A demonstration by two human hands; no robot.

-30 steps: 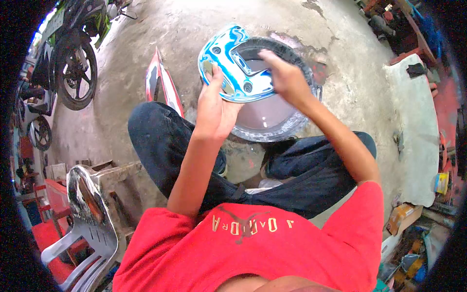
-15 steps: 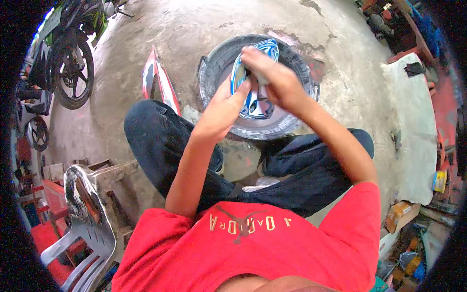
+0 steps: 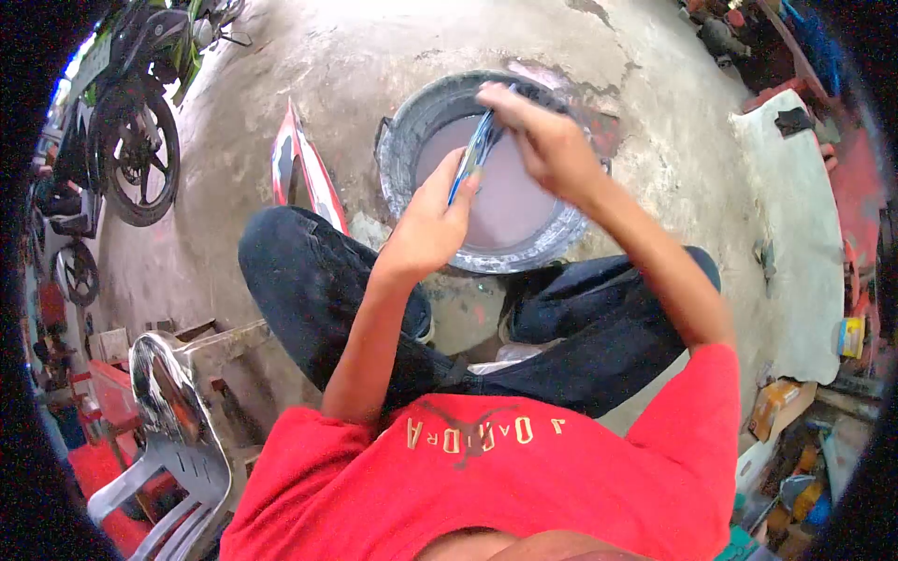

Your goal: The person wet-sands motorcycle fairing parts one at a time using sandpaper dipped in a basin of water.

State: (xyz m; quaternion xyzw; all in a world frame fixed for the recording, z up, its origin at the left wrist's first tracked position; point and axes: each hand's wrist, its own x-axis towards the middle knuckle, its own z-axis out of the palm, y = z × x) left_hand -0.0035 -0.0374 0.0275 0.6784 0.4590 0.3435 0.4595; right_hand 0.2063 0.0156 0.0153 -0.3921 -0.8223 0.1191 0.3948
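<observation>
Over a round grey tub [image 3: 402, 168] of cloudy water, a blue and white panel [image 3: 481, 148] is turned nearly edge-on. My left hand [image 3: 432, 222] grips its lower end between thumb and fingers. At the panel's upper end, my right hand [image 3: 543, 136] is closed with bent fingers against or beside its edge. Motion blurs those fingertips, and whatever they may hold is hidden. A red and white pointed panel [image 3: 323, 182] lies on the floor left of the tub.
Motorcycle wheels [image 3: 137, 154] stand at the upper left. A worn grey plastic chair [image 3: 182, 430] is at the lower left. Along the right lie a pale sheet [image 3: 795, 252], a cardboard box [image 3: 778, 408] and assorted clutter. My bent knees flank the tub's near side.
The blue and white panel has turned from face-up to nearly edge-on, uncovering more of the tub's water. My left hand turned with it; my right hand moved along to its upper edge.
</observation>
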